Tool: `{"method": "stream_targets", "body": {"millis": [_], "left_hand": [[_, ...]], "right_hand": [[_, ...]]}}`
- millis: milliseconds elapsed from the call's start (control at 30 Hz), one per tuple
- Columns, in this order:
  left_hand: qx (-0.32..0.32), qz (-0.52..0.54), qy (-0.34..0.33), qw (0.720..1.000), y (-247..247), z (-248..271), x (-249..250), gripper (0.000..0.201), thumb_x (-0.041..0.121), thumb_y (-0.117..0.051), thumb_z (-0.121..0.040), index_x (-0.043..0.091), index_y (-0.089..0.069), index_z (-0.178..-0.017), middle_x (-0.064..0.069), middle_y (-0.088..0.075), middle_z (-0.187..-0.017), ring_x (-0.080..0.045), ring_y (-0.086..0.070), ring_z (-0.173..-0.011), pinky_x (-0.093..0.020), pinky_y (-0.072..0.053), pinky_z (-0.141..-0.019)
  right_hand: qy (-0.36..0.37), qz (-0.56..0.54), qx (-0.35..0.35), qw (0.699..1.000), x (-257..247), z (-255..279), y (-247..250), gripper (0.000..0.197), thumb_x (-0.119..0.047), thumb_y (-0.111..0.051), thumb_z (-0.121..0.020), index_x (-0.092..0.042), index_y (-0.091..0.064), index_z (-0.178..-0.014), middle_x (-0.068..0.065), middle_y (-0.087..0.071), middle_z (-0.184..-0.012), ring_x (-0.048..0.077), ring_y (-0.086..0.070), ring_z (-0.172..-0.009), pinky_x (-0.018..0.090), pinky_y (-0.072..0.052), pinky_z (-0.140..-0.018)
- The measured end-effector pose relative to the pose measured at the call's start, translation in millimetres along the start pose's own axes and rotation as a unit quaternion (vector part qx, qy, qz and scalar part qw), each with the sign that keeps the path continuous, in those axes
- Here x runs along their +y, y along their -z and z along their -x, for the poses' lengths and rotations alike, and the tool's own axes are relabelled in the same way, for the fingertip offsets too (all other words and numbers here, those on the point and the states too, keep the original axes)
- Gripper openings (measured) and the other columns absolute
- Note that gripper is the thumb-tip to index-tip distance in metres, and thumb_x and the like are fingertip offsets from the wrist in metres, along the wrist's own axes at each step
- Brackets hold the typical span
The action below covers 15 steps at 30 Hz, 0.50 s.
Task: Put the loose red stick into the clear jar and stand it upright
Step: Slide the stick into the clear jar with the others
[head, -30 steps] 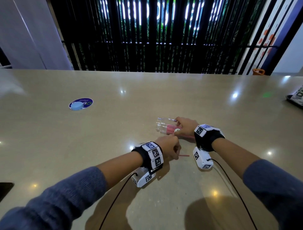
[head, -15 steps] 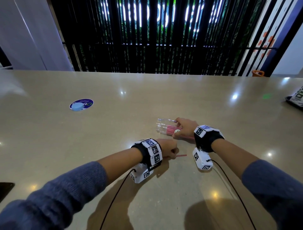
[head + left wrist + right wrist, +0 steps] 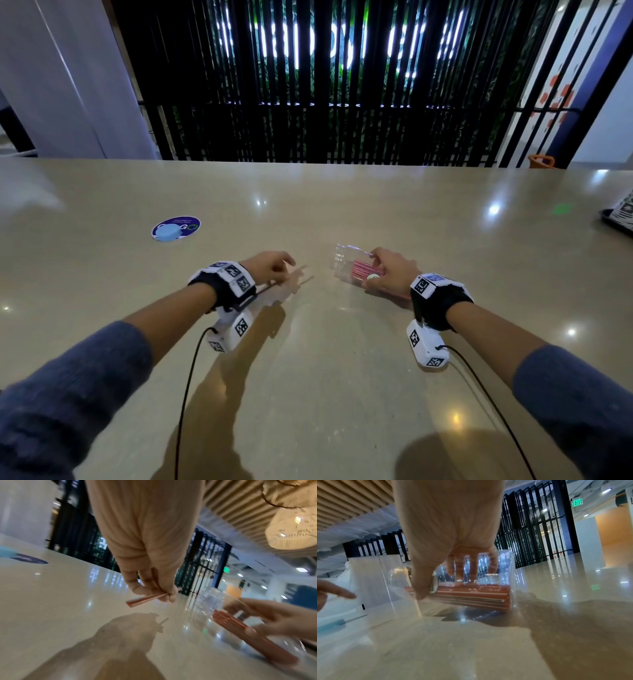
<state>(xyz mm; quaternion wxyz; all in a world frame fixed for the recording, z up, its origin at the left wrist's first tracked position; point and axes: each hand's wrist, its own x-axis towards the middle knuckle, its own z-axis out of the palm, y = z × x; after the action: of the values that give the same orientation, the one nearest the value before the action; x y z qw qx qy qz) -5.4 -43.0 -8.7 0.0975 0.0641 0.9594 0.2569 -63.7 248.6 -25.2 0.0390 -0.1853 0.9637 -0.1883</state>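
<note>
We've got the loose red stick [image 3: 147, 599] pinched btwn the fingertips [image 3: 169, 595] of our left hand [image 3: 270, 267], lifted clear of the table [image 3: 325, 377]; in the left wrist view it sits mid-frame, one end poking out lower left, its shadow on the surface below. In the head view the stick itself is too thin and blurred to make out.

Our right hand [image 3: 390, 270] is curled round the clear jar [image 3: 346, 265], which lies on its side right of centre in the head view, w/ a bundle of red sticks [image 3: 474, 596] already inside. Thumb sits near the mouth end, fingers wrap over the far wall. Some sticks poke out past the mouth toward the wrist.

Handling, as we judge it: the stick looks v. light, thin and stiff, so a two-finger pinch is plenty, but it'll swivel easily. Better to hold it nearer the back end, so the front end leads into the mouth. The jar looks like thin smooth plastic: light, prob. slippery, and round, so it'll roll unless the right hand stays on it. When tipping it upright, the bundle could slide out; grip mid-body and keep the mouth raised.
</note>
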Motion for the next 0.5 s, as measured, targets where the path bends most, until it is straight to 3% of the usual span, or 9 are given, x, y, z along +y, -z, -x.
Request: {"method": "stream_targets", "body": {"millis": [67, 100, 167, 233, 300, 367, 500], "left_hand": [[0.110, 0.074, -0.015, 0.991, 17, 0, -13, 0.033, 0.006, -0.055, -0.092, 0.005, -0.055, -0.125, -0.003, -0.066, -0.081, 0.004, -0.062, -0.057, -0.007, -0.046, -0.051], [0.168, 0.129, -0.025, 0.977, 24, 0, -13, 0.028, 0.004, -0.055, -0.091, 0.007, -0.057, -0.120, 0.000, -0.064, -0.077, 0.007, -0.063, -0.052, -0.011, -0.048, -0.053], [0.267, 0.243, -0.044, 0.931, 35, 1, -6, 0.019, 0.000, -0.057, -0.090, 0.011, -0.055, -0.106, -0.002, -0.062, -0.079, 0.001, -0.067, -0.054, -0.021, -0.055, -0.057], [0.325, 0.344, -0.064, 0.879, 42, 0, 10, 0.017, -0.003, -0.059, -0.087, 0.011, -0.051, -0.094, -0.006, -0.061, -0.083, -0.010, -0.071, -0.060, -0.025, -0.060, -0.060], [0.353, 0.415, -0.091, 0.833, 44, -4, 26, 0.025, -0.003, -0.061, -0.086, 0.017, -0.048, -0.085, -0.007, -0.061, -0.083, -0.011, -0.074, -0.059, -0.027, -0.061, -0.061], [0.363, 0.455, -0.105, 0.806, 43, -9, 40, 0.029, -0.004, -0.062, -0.086, 0.020, -0.046, -0.082, -0.009, -0.062, -0.082, -0.009, -0.074, -0.058, -0.026, -0.061, -0.061], [0.349, 0.478, -0.106, 0.799, 31, -20, 58, 0.022, 0.000, -0.062, -0.087, 0.016, -0.046, -0.086, -0.010, -0.062, -0.087, -0.007, -0.074, -0.058, -0.024, -0.061, -0.062]], "right_hand": [[0.008, -0.055, 0.029, 0.998, -3, -3, -1, 0.062, -0.038, -0.072, -0.070, -0.020, -0.047, -0.124, -0.003, -0.060, -0.115, 0.023, -0.059, -0.106, 0.046, -0.040, -0.098], [0.011, -0.083, 0.043, 0.996, -4, -5, -2, 0.062, -0.037, -0.073, -0.068, -0.020, -0.047, -0.121, -0.005, -0.059, -0.111, 0.021, -0.059, -0.102, 0.048, -0.041, -0.098], [0.020, -0.120, 0.060, 0.991, -11, -7, -4, 0.063, -0.037, -0.074, -0.066, -0.020, -0.047, -0.120, -0.009, -0.056, -0.106, 0.017, -0.056, -0.093, 0.049, -0.042, -0.097], [0.033, -0.141, 0.063, 0.987, -17, -8, -7, 0.065, -0.038, -0.073, -0.064, -0.021, -0.046, -0.120, -0.010, -0.054, -0.105, 0.015, -0.053, -0.093, 0.049, -0.041, -0.097], [0.045, -0.155, 0.055, 0.985, -22, -7, -11, 0.065, -0.039, -0.072, -0.062, -0.023, -0.045, -0.120, -0.011, -0.053, -0.105, 0.015, -0.054, -0.095, 0.051, -0.040, -0.098], [0.056, -0.167, 0.048, 0.983, -25, -7, -14, 0.067, -0.040, -0.073, -0.062, -0.024, -0.045, -0.120, -0.011, -0.053, -0.105, 0.017, -0.055, -0.097, 0.052, -0.041, -0.097], [0.074, -0.197, 0.065, 0.975, -28, -3, -14, 0.067, -0.038, -0.076, -0.064, -0.019, -0.045, -0.121, -0.004, -0.056, -0.109, 0.021, -0.058, -0.098, 0.046, -0.044, -0.094]]}}
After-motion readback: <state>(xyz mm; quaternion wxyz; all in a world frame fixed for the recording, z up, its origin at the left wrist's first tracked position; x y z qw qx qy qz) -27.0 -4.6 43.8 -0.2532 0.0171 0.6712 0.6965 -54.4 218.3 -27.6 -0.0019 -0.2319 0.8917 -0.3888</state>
